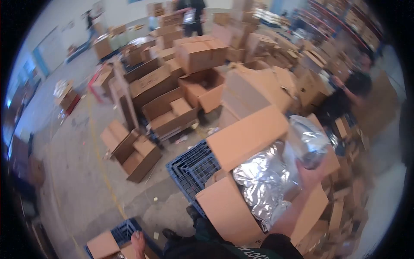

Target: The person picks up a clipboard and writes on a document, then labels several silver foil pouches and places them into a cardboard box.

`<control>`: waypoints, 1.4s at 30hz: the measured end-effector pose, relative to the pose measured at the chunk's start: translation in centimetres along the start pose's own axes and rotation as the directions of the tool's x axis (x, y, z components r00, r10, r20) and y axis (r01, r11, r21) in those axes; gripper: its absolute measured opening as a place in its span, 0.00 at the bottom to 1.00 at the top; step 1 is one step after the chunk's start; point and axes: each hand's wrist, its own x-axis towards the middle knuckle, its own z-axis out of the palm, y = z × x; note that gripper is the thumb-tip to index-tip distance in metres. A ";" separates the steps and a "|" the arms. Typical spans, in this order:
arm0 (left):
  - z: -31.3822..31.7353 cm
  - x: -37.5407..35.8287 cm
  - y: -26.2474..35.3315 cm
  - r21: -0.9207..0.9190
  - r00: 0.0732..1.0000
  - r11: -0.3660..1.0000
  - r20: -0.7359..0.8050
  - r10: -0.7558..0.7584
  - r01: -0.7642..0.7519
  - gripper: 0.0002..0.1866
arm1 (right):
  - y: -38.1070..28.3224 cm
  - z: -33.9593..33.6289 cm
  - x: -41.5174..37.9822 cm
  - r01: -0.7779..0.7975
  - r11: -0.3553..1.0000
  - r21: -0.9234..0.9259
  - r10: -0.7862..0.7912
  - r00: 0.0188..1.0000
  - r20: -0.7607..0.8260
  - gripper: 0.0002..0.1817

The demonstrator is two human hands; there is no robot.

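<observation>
My right hand (311, 173), blurred by motion, reaches over an open cardboard box (228, 209). It grips the lower end of a shiny, partly clear plastic bag (308, 137) at the box's far right side. Crumpled silver foil packaging (265, 183) fills the box between its raised flaps. Down at the lower left, my left hand (138, 245) hangs beside another open carton (103, 246), its fingers curled. Whether anything small sits in those fingers cannot be made out.
A blue plastic pallet (196, 168) lies under the foil-filled box; another blue pallet (125, 231) is at lower left. Opened cartons (138, 155) stand on the concrete floor ahead. A co-worker (351, 93) is among heaped boxes on the right; another person (192, 17) stands at the back.
</observation>
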 end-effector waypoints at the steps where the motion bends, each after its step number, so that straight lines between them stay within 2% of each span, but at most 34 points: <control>1: -0.7 -1.1 3.7 -0.034 0.999 0.998 0.019 0.045 -0.044 0.14 | -1.1 -0.6 -0.1 0.061 0.998 -0.006 -0.060 0.998 0.018 0.57; 2: -0.5 -1.6 5.2 -0.214 0.993 0.972 0.087 -0.076 0.093 0.13 | -1.3 -1.2 -0.4 0.166 0.986 -0.022 -0.166 0.986 0.020 0.58; 3: 0.0 -1.2 4.9 -0.009 0.964 0.965 -0.034 0.263 -0.264 0.13 | 0.0 -0.5 -1.3 0.311 0.950 0.015 -0.311 0.951 0.000 0.58; 5: -1.8 -2.8 11.0 -0.270 0.981 0.945 0.007 0.192 -0.183 0.10 | 2.9 0.4 -2.9 0.581 0.811 0.075 -0.580 0.814 -0.040 0.58; 6: -2.4 -3.5 11.7 -0.380 0.992 0.920 0.043 0.121 -0.095 0.11 | 0.2 1.8 -3.4 0.698 0.680 0.227 -0.722 0.691 0.037 0.59; 7: -3.0 -4.2 12.5 -0.482 0.996 0.876 0.079 0.049 -0.005 0.13 | -2.4 3.3 -3.7 0.743 0.535 0.402 -0.834 0.540 0.112 0.59; 8: -4.3 -5.1 13.6 -0.587 0.995 0.808 0.097 0.009 0.050 0.16 | -6.4 4.7 -7.0 0.554 0.553 0.622 -0.822 0.485 0.299 0.59; 9: -5.7 -6.0 13.9 -0.666 0.993 0.742 0.117 0.009 0.072 0.19 | -10.7 6.1 -10.3 0.295 0.606 0.739 -0.778 0.412 0.474 0.59; 10: -7.5 -7.0 14.0 -0.718 0.995 0.693 0.098 0.007 0.066 0.22 | -14.1 7.7 -14.3 0.136 0.754 0.643 -0.644 0.347 0.682 0.59; 11: -9.4 -8.2 13.4 -0.764 0.996 0.644 0.081 0.024 0.046 0.25 | -15.9 10.2 -19.3 0.082 0.712 0.698 -0.691 0.260 0.674 0.57; 13: -13.0 -10.9 10.1 -0.828 0.999 0.560 -0.007 -0.036 0.014 0.26 | -21.4 11.6 -29.6 0.127 0.706 0.697 -0.708 0.086 0.701 0.55; 14: -14.8 -11.5 8.2 -0.863 0.999 0.505 -0.032 -0.026 -0.015 0.26 | -25.2 10.8 -34.9 0.241 0.721 0.650 -0.671 0.008 0.741 0.54; 16: -16.9 -13.5 1.9 -0.888 0.987 0.458 -0.109 -0.120 -0.042 0.28 | -28.0 11.3 -45.9 -0.008 0.595 0.804 -0.796 -0.148 0.587 0.49; 18: -19.9 -15.7 -4.7 -0.924 0.936 0.374 -0.202 -0.289 -0.083 0.31 | -31.3 9.9 -55.7 -0.016 0.565 0.825 -0.766 -0.383 0.517 0.44; 19: -20.5 -16.3 -9.1 -0.912 0.892 0.398 -0.257 -0.371 -0.097 0.32 | -32.4 8.8 -60.6 -0.001 0.541 0.841 -0.750 -0.452 0.482 0.42; 20: -21.3 -16.7 -13.4 -0.917 0.879 0.382 -0.273 -0.391 -0.115 0.32 | -33.0 8.1 -65.6 0.012 0.515 0.857 -0.728 -0.521 0.445 0.40; 22: -22.2 -16.6 -21.2 -0.903 0.749 0.425 -0.329 -0.576 -0.070 0.32 | -32.8 8.2 -75.3 -0.081 0.469 0.879 -0.735 -0.588 0.338 0.39; 23: -22.5 -15.9 -25.2 -0.913 0.733 0.401 -0.325 -0.598 -0.078 0.32 | -32.5 8.4 -80.2 -0.075 0.460 0.885 -0.719 -0.615 0.322 0.39; 25: -22.1 -14.5 -33.3 -0.960 0.650 0.258 -0.263 -0.714 -0.105 0.32 | -31.1 9.1 -88.9 -0.088 0.401 0.912 -0.730 -0.632 0.260 0.40; 26: -21.0 -13.8 -36.9 -0.968 0.640 0.230 -0.242 -0.729 -0.104 0.32 | -30.1 9.8 -92.4 -0.076 0.403 0.912 -0.710 -0.655 0.259 0.40; 28: -18.7 -11.6 -42.9 -0.986 0.679 0.014 -0.126 -0.723 -0.168 0.33 | -28.1 11.4 -98.3 -0.043 0.311 0.949 -0.730 -0.651 0.209 0.41; 29: -17.1 -10.1 -45.1 -0.974 0.638 -0.088 -0.067 -0.767 -0.208 0.34 | -27.0 12.0 -100.4 0.002 0.333 0.943 -0.698 -0.672 0.248 0.40; 30: -15.1 -8.9 -47.5 -0.970 0.629 -0.114 -0.049 -0.776 -0.216 0.34 | -25.9 12.9 -102.3 0.011 0.328 0.945 -0.678 -0.694 0.243 0.40; 32: -9.9 -6.2 -51.9 -0.942 0.696 -0.269 0.057 -0.716 -0.200 0.35 | -23.2 15.0 -104.9 0.208 0.288 0.935 -0.567 -0.750 0.341 0.42; 33: -7.0 -4.7 -53.5 -0.886 0.713 -0.393 0.109 -0.692 -0.247 0.38 | -21.4 16.5 -105.9 0.211 0.271 0.939 -0.547 -0.769 0.331 0.42; 34: -4.9 -3.4 -54.1 -0.871 0.707 -0.414 0.117 -0.698 -0.264 0.38 | -19.2 18.2 -106.6 0.278 0.254 0.927 -0.483 -0.793 0.370 0.42; 35: -2.9 -2.1 -54.3 -0.905 0.592 -0.379 0.201 -0.780 -0.192 0.39 | -17.3 19.8 -106.9 0.345 0.233 0.909 -0.417 -0.809 0.414 0.42; 36: -1.6 -1.1 -55.0 -0.930 0.458 -0.352 0.267 -0.848 -0.110 0.41 | -16.2 20.7 -106.9 0.343 0.215 0.915 -0.400 -0.823 0.403 0.42; 37: -4.6 -2.7 -53.8 -0.855 0.613 -0.500 0.324 -0.721 -0.136 0.40 | -15.6 21.0 -106.5 0.379 0.207 0.902 -0.286 -0.858 0.427 0.43; 38: -2.4 -1.9 -55.1 -0.839 0.610 -0.523 0.338 -0.717 -0.150 0.40 | -15.2 21.3 -106.5 0.419 0.193 0.887 -0.165 -0.877 0.450 0.45; 39: 0.1 -1.1 -56.5 -0.862 0.645 -0.458 0.226 -0.730 -0.216 0.39 | -16.2 20.2 -106.2 0.355 0.222 0.908 -0.214 -0.891 0.400 0.44; 40: 1.1 -1.0 -56.3 -0.884 0.619 -0.409 0.192 -0.761 -0.228 0.39 | -17.1 19.3 -106.3 0.363 0.207 0.909 -0.185 -0.897 0.400 0.44; 42: 2.8 -0.8 -55.9 -0.920 0.561 -0.306 0.123 -0.818 -0.244 0.37 | -18.8 17.5 -107.7 0.190 0.387 0.902 -0.312 -0.894 0.322 0.42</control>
